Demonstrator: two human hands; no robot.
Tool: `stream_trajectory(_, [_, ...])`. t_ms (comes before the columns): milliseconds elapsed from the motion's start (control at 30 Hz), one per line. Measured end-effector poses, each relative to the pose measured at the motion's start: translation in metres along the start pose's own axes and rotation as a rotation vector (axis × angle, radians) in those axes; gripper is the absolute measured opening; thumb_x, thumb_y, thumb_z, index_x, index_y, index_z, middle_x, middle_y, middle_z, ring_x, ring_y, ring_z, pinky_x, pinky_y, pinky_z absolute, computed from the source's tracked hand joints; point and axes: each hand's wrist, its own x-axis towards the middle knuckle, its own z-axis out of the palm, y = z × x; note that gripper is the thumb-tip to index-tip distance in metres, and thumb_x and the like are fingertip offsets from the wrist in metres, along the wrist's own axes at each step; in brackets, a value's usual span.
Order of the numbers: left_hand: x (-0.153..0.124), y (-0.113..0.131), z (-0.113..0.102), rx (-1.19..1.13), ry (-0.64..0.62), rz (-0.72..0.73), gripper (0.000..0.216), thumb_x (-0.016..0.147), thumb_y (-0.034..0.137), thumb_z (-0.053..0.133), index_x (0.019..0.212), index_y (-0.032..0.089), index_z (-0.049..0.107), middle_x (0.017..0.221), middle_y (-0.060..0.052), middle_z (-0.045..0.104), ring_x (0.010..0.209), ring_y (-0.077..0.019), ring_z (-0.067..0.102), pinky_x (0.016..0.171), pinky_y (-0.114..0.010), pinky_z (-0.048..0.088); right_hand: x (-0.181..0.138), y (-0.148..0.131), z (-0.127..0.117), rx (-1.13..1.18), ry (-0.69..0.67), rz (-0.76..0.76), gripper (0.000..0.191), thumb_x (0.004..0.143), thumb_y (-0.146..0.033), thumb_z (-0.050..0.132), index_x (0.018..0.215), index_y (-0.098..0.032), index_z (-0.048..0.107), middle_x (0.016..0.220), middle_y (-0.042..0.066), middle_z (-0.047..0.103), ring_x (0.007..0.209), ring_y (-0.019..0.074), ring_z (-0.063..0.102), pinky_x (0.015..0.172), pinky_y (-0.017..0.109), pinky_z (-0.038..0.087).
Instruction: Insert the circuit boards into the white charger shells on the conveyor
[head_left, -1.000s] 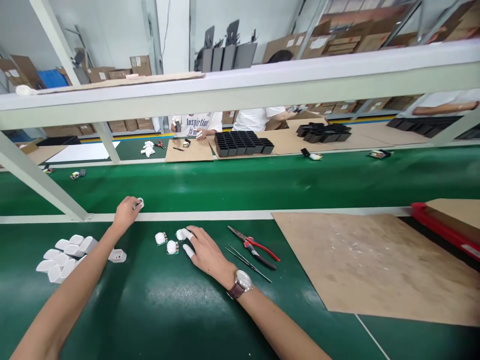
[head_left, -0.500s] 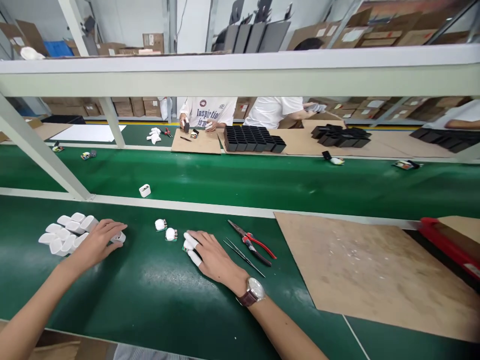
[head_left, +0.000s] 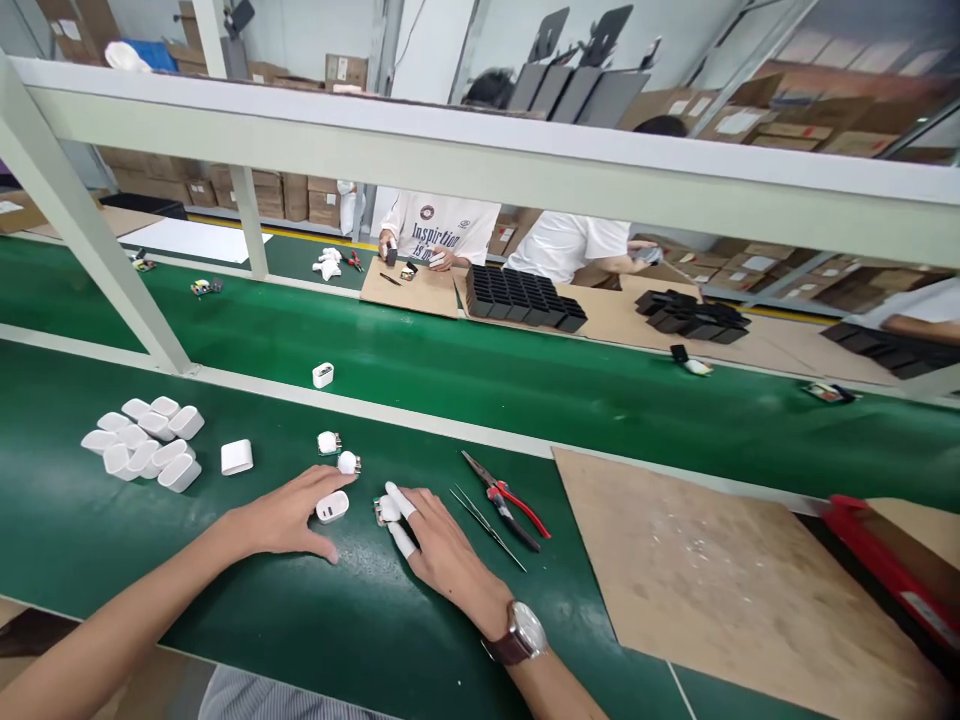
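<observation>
Can see long-nosed pliers (head_left: 496, 492) now, red and black, lying just beside slim tweezers (head_left: 505, 547), both towards the far edge of the surface (head_left: 360, 610). Over to the right, spotting a flat brown board (head_left: 720, 590), and there, by its far right corner, something red (head_left: 892, 565)! Across now to the opposite bench (head_left: 292, 262): catching black cases (head_left: 517, 297) in tight rows at the near edge, a looser heap of cases (head_left: 694, 315) farther right, a white-shirted co-worker (head_left: 442, 225) at the far edge. Glimpsing stacked cardboard boxes (head_left: 772, 135) behind.

Smooth plastic housing (head_left: 334, 506), matt cardboard (head_left: 720, 580)
</observation>
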Motion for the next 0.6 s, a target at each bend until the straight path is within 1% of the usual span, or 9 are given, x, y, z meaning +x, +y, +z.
stream_trajectory(33, [-0.001,-0.002,-0.001,-0.057,-0.026,-0.031,0.093,0.077,0.052,0.089,0.156,0.03,0.046,0.139,-0.012,0.061,0.111,-0.0283,0.066,0.091,-0.038,0.058,-0.001,-0.001,0.0,0.022,0.041,-0.002,0.048,0.104,-0.016,0.049,0.152,-0.02,0.041,0.127,0.014,0.065,0.11,0.0284,0.062,0.093,0.049,0.061])
stream_trajectory(100, [-0.002,-0.006,0.0,-0.135,-0.046,-0.061,0.074,0.079,0.048,0.087,0.145,0.028,0.059,0.121,-0.008,0.068,0.089,-0.0211,0.066,0.076,-0.031,0.055,-0.002,-0.007,-0.001,0.08,0.153,0.004,0.046,0.103,-0.018,0.055,0.147,-0.022,0.044,0.122,0.013,0.066,0.106,0.0268,0.064,0.089,0.047,0.062])
stream_trajectory(133, [-0.002,-0.007,0.003,-0.153,-0.033,-0.059,0.065,0.08,0.046,0.087,0.138,0.027,0.064,0.113,-0.006,0.069,0.083,-0.0189,0.064,0.072,-0.029,0.053,0.0,-0.012,-0.001,0.117,0.205,0.01,0.045,0.102,-0.018,0.058,0.145,-0.022,0.046,0.12,0.012,0.065,0.105,0.026,0.064,0.088,0.046,0.062])
stream_trajectory(200, [-0.001,-0.009,0.013,-0.156,0.038,-0.034,0.055,0.079,0.043,0.088,0.128,0.025,0.068,0.108,-0.004,0.069,0.081,-0.0177,0.063,0.073,-0.029,0.053,0.005,-0.027,-0.003,0.189,0.251,0.023,0.045,0.099,-0.018,0.062,0.143,-0.023,0.049,0.12,0.012,0.064,0.105,0.0251,0.064,0.088,0.044,0.062])
stream_trajectory(267, [0.0,-0.01,0.024,-0.138,0.136,0.007,0.054,0.081,0.042,0.087,0.127,0.024,0.067,0.115,-0.006,0.068,0.089,-0.0196,0.064,0.079,-0.031,0.055,0.011,-0.042,-0.005,0.218,0.229,0.012,0.045,0.098,-0.017,0.063,0.141,-0.022,0.051,0.121,0.013,0.063,0.107,0.025,0.063,0.087,0.042,0.061])
stream_trajectory(333, [-0.002,-0.011,0.03,-0.119,0.192,0.065,0.054,0.086,0.034,0.082,0.135,0.024,0.062,0.126,-0.009,0.066,0.105,-0.0233,0.065,0.092,-0.036,0.056,0.017,-0.053,-0.006,0.197,0.206,-0.021,0.047,0.098,-0.015,0.063,0.143,-0.022,0.051,0.12,0.013,0.063,0.106,0.0253,0.063,0.085,0.042,0.062])
stream_trajectory(467, [-0.009,-0.009,0.026,-0.127,0.19,0.152,0.066,0.093,0.011,0.062,0.155,0.026,0.044,0.135,-0.01,0.064,0.128,-0.0246,0.057,0.11,-0.042,0.051,0.021,-0.056,-0.004,0.175,0.228,-0.024,0.057,0.099,-0.016,0.063,0.153,-0.023,0.043,0.122,0.013,0.065,0.108,0.0256,0.064,0.089,0.044,0.062])
stream_trajectory(533, [-0.011,-0.009,0.022,-0.112,0.19,0.166,0.061,0.093,0.012,0.066,0.149,0.027,0.051,0.144,-0.012,0.057,0.135,-0.0272,0.051,0.114,-0.045,0.049,0.021,-0.053,-0.005,0.176,0.237,0.001,0.059,0.1,-0.016,0.063,0.154,-0.025,0.042,0.123,0.013,0.065,0.111,0.0256,0.065,0.092,0.045,0.062])
stream_trajectory(600, [-0.012,-0.01,0.024,-0.076,0.202,0.16,0.044,0.089,0.023,0.078,0.131,0.027,0.066,0.148,-0.012,0.051,0.136,-0.0319,0.049,0.11,-0.047,0.052,0.02,-0.051,-0.007,0.165,0.24,0.005,0.06,0.1,-0.016,0.063,0.155,-0.026,0.042,0.123,0.012,0.066,0.111,0.0256,0.065,0.092,0.045,0.062])
